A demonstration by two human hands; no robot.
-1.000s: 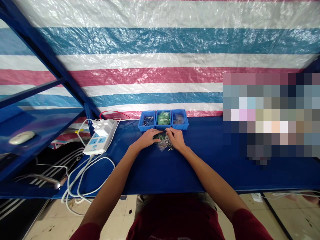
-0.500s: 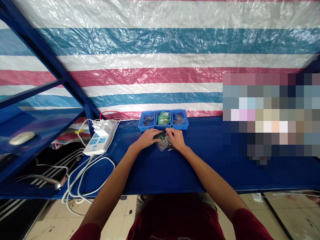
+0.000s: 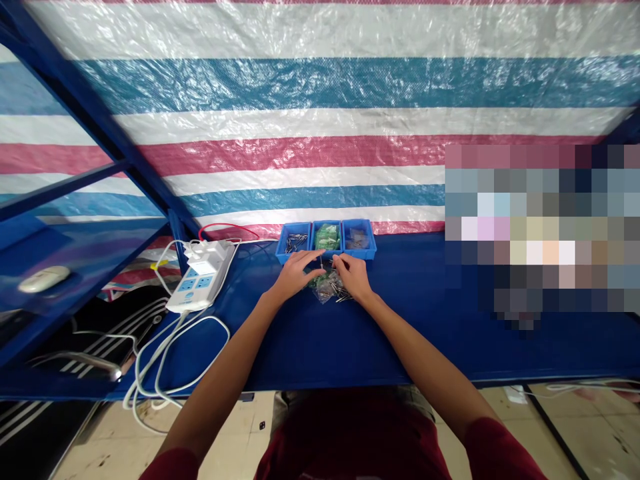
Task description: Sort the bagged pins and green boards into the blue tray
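A mixed pile of small clear bags [image 3: 324, 289], green packets and thin metal pieces [image 3: 342, 291] lies on the blue table between my hands. My left hand [image 3: 295, 275] is at the pile's left side, thumb and fingers apart, with a thin light sliver near the fingertips. On the other side my right hand [image 3: 354, 276] has thumb and forefinger pinched together at the far edge of the pile; what they hold is too small to make out. Just beyond stand three blue bins: the left bin [image 3: 281, 251] with metal pieces, the middle bin [image 3: 327, 254] with green packets, the right bin [image 3: 361, 254] with clear bags.
A white power strip [image 3: 193, 291] with plugged-in adapters [image 3: 206, 257] sits on the left, its white cables [image 3: 227, 327] looping over the table edge. A blue metal frame [image 3: 95, 127] rises at the left. Behind the bins hangs a striped plastic sheet [image 3: 310, 153]. The right side is pixelated.
My left hand has lifted slightly and its thumb and fingers have spread wider, uncovering more of the pile. My right hand stays pinched in nearly the same spot.
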